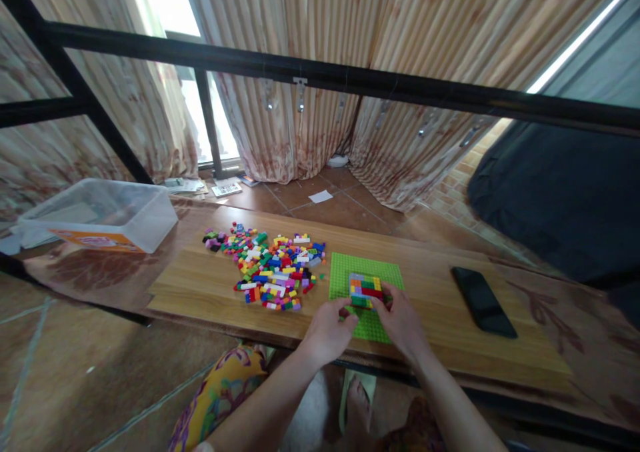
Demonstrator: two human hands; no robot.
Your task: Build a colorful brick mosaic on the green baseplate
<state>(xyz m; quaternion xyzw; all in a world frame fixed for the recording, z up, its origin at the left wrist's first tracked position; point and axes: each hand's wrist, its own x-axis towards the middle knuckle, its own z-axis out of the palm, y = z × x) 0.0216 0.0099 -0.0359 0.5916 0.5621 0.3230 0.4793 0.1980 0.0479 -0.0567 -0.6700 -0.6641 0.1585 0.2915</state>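
Note:
A low rectangular build of toy bricks (366,288), with red, yellow, blue, orange and green pieces, sits over a bright green studded baseplate (345,265). My right hand (399,315) grips its right side, thumb at the front edge and fingers along the side. At the front left corner, my left hand (331,332) has its fingers curled, with the index fingertip against the bricks. Part of the build's front right side is hidden by my right hand. Left of the baseplate lies a spread pile of loose toy bricks (280,265) in many colours.
A black phone (483,302) lies on the wooden board (430,292) to the right. At the far left stands a clear plastic bin (125,212) with an orange label. A black metal bar (350,79) crosses beyond the table, before striped curtains (310,25).

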